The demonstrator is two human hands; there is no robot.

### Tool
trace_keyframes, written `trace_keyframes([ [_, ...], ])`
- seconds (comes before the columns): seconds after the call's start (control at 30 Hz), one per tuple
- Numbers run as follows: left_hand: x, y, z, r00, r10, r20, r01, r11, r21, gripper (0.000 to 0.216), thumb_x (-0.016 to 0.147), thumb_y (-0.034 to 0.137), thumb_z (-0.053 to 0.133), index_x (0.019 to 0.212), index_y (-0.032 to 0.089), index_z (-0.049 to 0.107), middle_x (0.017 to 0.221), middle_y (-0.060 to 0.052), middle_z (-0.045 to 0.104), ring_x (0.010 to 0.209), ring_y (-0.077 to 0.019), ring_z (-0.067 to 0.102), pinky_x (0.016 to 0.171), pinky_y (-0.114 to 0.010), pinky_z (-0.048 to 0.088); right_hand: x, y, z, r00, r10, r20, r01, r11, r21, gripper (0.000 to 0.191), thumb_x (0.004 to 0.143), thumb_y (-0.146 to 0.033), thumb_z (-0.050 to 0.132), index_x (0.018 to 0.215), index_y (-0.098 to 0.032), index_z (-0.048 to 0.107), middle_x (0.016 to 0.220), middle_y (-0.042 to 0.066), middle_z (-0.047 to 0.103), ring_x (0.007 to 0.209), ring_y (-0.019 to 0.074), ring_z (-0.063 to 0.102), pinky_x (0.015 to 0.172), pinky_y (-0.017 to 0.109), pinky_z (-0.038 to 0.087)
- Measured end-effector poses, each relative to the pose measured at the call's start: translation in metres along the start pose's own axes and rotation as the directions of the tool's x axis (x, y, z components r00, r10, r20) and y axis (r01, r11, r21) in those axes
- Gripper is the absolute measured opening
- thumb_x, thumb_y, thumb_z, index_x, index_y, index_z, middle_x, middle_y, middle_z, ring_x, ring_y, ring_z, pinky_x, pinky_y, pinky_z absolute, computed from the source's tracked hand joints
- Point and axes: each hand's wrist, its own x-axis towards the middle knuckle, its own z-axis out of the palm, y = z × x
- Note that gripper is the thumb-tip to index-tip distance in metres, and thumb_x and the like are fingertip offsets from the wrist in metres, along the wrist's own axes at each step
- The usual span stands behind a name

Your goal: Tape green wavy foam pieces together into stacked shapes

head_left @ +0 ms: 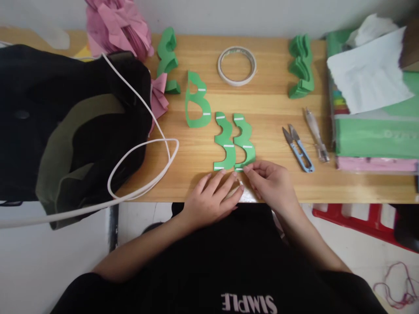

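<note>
Two wavy green paper cutouts lie side by side near the table's front edge, the left cutout (pixel 229 150) and the right cutout (pixel 249 152), each with short white strips across it. My right hand (pixel 273 183) pinches at the bottom end of the right cutout, thumb and forefinger together beside its lowest white strip. Just below the left cutout, my left hand (pixel 212 196) rests with fingers spread, fingertips by its lower edge. Behind them stands a folded green B-shaped cutout (pixel 205 107) with two white strips.
A tape roll (pixel 218 65) lies at the back. Thread snips (pixel 298 150) and a pen-like clear tool (pixel 317 135) lie at right, below a green cutout stack (pixel 301 65). Green packets (pixel 376 137) fill the right. A black bag (pixel 19 117), white cable (pixel 137 98) and pink paper (pixel 119 26) occupy the left.
</note>
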Motion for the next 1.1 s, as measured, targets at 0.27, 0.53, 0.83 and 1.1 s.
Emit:
trace_keyframes([
  [0.27, 0.002, 0.0, -0.003, 1.0, 0.012, 0.006, -0.012, 0.999, 0.04, 0.037, 0.095, 0.046, 0.049, 0.119, 0.023, 0.064, 0.128, -0.007, 0.067, 0.118, -0.0293, 0.059, 0.095, -0.04, 0.04, 0.0, 0.001, 0.002, 0.997, -0.058, -0.047, 0.053, 0.995, -0.086, 0.027, 0.078, -0.043, 0.063, 0.07, -0.018, 0.062, 0.045, -0.006, 0.049, 0.035, 0.0069, 0.035, 0.035, 0.022, 0.026],
  [0.53, 0.002, 0.0, -0.003, 1.0, 0.012, 0.017, -0.012, 0.999, 0.035, 0.038, 0.095, 0.047, 0.049, 0.12, 0.022, 0.063, 0.132, -0.008, 0.064, 0.12, -0.0297, 0.058, 0.096, -0.041, 0.04, -0.001, 0.002, 0.004, 0.991, -0.09, -0.096, 0.072, 0.982, -0.176, 0.025, 0.079, -0.042, 0.062, 0.072, -0.018, 0.062, 0.05, -0.003, 0.055, 0.039, 0.0086, 0.04, 0.037, 0.023, 0.029],
  [0.83, 0.004, 0.0, -0.005, 1.0, 0.021, 0.013, -0.022, 0.998, 0.067, 0.038, 0.095, 0.047, 0.048, 0.119, 0.021, 0.064, 0.129, -0.008, 0.066, 0.117, -0.0296, 0.06, 0.093, -0.041, 0.041, -0.003, 0.003, 0.007, 0.983, -0.124, -0.135, 0.088, 0.965, -0.248, 0.023, 0.079, -0.04, 0.06, 0.07, -0.018, 0.061, 0.05, -0.002, 0.057, 0.042, 0.0107, 0.045, 0.042, 0.024, 0.032],
  [1.1, 0.003, 0.0, -0.003, 1.0, 0.007, 0.029, -0.009, 0.998, 0.066, 0.044, 0.094, 0.05, 0.049, 0.125, 0.022, 0.062, 0.132, -0.007, 0.064, 0.12, -0.0292, 0.058, 0.095, -0.041, 0.039, -0.006, 0.0, 0.011, 0.963, -0.205, -0.174, 0.129, 0.92, -0.371, 0.021, 0.08, -0.036, 0.057, 0.07, -0.018, 0.062, 0.049, 0.0, 0.062, 0.044, 0.0142, 0.056, 0.048, 0.025, 0.04],
])
